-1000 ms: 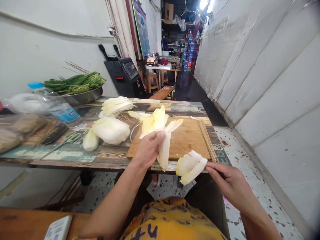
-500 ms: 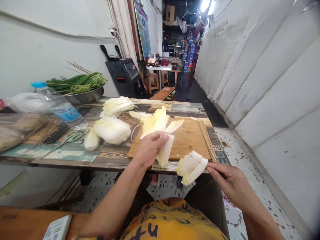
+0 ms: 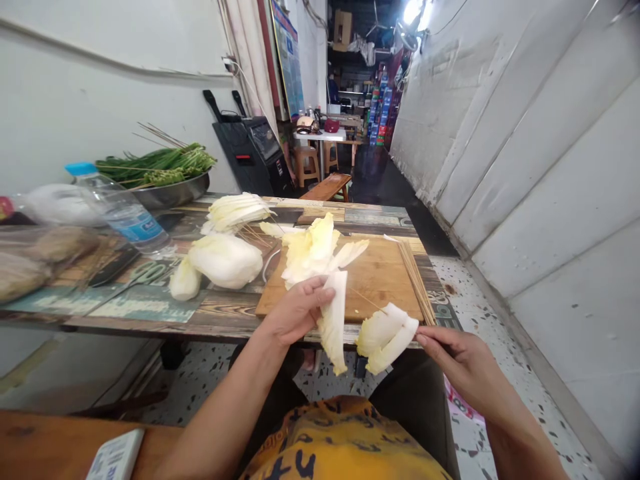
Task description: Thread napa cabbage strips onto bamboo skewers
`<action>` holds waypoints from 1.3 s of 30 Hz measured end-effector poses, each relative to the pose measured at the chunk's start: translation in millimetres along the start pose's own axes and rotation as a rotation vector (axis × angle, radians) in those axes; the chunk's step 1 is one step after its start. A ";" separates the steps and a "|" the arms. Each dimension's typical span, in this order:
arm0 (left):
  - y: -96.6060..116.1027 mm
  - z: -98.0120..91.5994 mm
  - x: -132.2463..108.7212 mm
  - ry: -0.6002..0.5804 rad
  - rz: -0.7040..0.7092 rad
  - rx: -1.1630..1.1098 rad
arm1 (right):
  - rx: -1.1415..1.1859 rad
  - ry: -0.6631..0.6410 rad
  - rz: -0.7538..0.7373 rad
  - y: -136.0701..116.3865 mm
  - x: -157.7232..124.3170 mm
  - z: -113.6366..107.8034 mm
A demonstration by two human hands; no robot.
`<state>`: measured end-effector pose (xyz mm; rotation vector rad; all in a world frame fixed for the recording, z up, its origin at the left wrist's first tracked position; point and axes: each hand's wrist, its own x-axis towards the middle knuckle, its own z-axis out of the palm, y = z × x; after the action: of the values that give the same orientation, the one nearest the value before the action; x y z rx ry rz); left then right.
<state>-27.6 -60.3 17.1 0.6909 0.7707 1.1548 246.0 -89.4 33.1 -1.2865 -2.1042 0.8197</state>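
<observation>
My left hand pinches a long pale cabbage leaf near its upper end, and the leaf hangs over the table edge. Between finger and thumb, my right hand grips the end of a thin bamboo skewer. Threaded on that skewer are folded cabbage pieces, close to my right fingers; the skewer's tip points left toward the leaf. Loose yellow-white cabbage leaves lie on the wooden cutting board. Several bare skewers rest along the board's right side.
A cabbage head and a pile of skewered cabbage sit left of the board. Farther left are scissors, a water bottle and a metal bowl of skewered greens. A wall runs along the right.
The leaf in my left hand now hangs lower and shows more of its length, with my left hand slightly lower. My right hand and its skewer have barely moved.
</observation>
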 end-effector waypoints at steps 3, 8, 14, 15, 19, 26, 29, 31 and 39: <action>-5.5 -3.4 1.8 0.083 -0.017 -0.010 | 0.007 -0.024 -0.020 -0.4 -1.0 -0.6; -7.6 -3.3 0.5 0.120 -0.013 0.017 | -0.019 0.010 -0.020 1.3 -3.1 -1.7; -9.2 -2.2 1.2 0.100 -0.003 0.024 | -0.019 0.010 -0.026 -0.3 -3.9 -1.4; -9.5 -2.2 1.2 0.101 -0.003 0.024 | -0.022 0.009 -0.028 -0.5 -4.0 -1.2; -9.7 -2.4 0.1 0.107 -0.012 0.028 | -0.029 0.011 -0.031 -0.4 -4.5 -0.1; -8.0 -0.5 -1.0 0.125 -0.006 0.053 | -0.041 0.001 -0.029 1.8 -3.8 0.5; -8.0 -1.0 -1.1 0.124 0.009 0.083 | -0.052 -0.001 -0.032 1.8 -3.9 0.0; -8.1 -2.1 -1.4 0.128 0.032 0.112 | -0.055 -0.005 -0.029 1.1 -4.4 -0.9; -1.0 -6.9 -5.3 0.152 0.050 0.296 | -0.096 -0.037 -0.050 -1.0 -6.1 -7.1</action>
<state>-33.8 -65.1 13.3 0.8789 1.0719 1.1589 252.9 -93.7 37.8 -1.2712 -2.2198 0.7347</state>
